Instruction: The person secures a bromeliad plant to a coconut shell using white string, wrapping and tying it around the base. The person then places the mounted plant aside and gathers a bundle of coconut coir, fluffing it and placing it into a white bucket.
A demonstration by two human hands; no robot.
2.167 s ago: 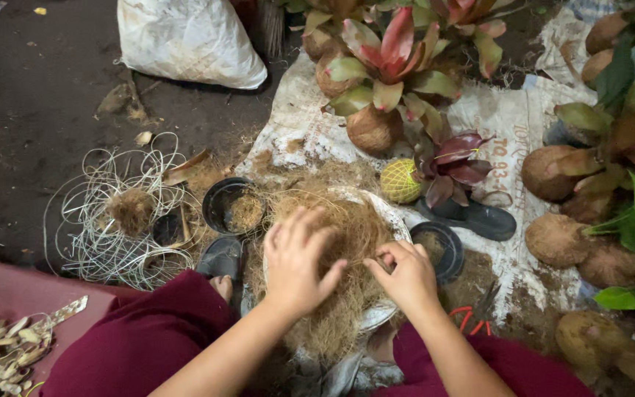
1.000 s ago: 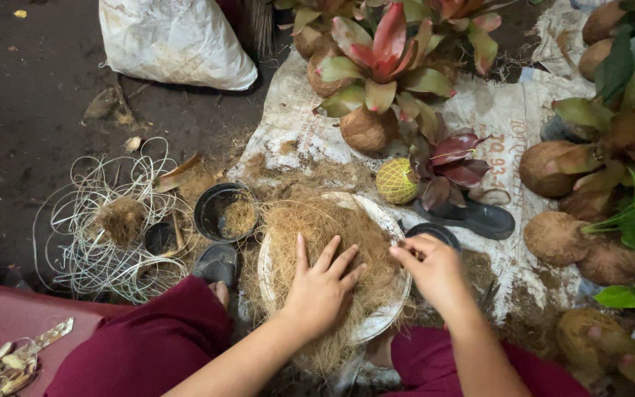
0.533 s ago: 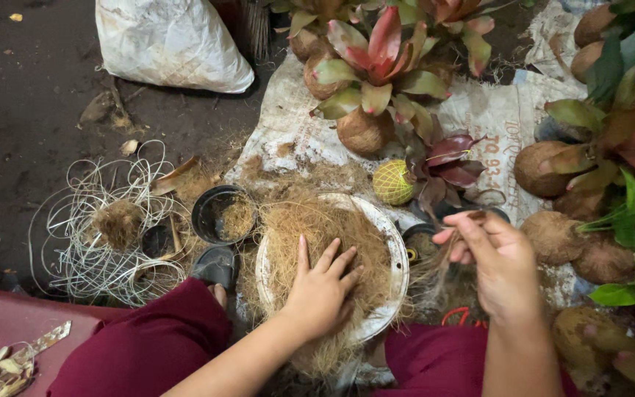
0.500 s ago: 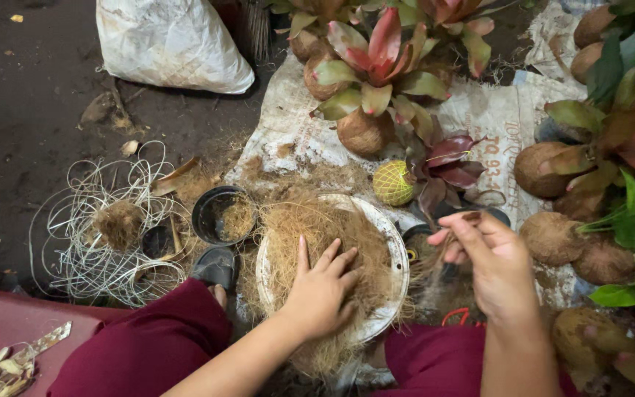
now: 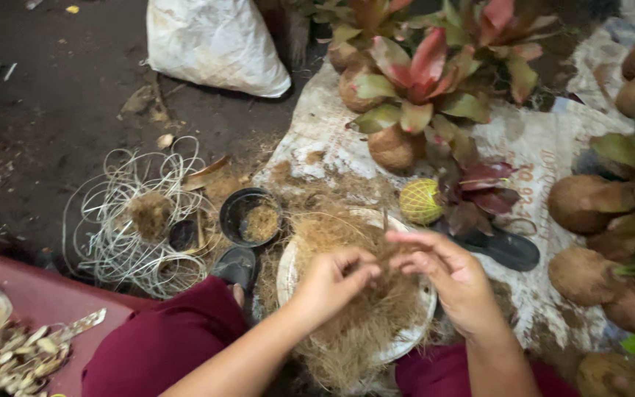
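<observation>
- Our left hand [image 5: 332,283] is curled closed, pinching strands of the brown coconut fibre [image 5: 354,309] between thumb and fingertips
- Our right hand [image 5: 450,283] is just beside it, fingers bent and gripping the same tuft of fibre, the fingertips of both hands almost touching
- The fibre lies heaped in a white round bowl [image 5: 417,334] in front of our knees and spills over its near rim
- Just left of the bowl stands a small black pot [image 5: 238,213] with some fibre in it, and further left lies a loose coil of pale wire [image 5: 112,242] on the dark ground
- Behind the bowl, on a worn white sack [image 5: 531,140], stand red-green bromeliads [image 5: 424,81] with fibre-wrapped root balls, and a small yellow-green netted ball [image 5: 420,201]
- A white filled bag [image 5: 214,44] sits at the top
</observation>
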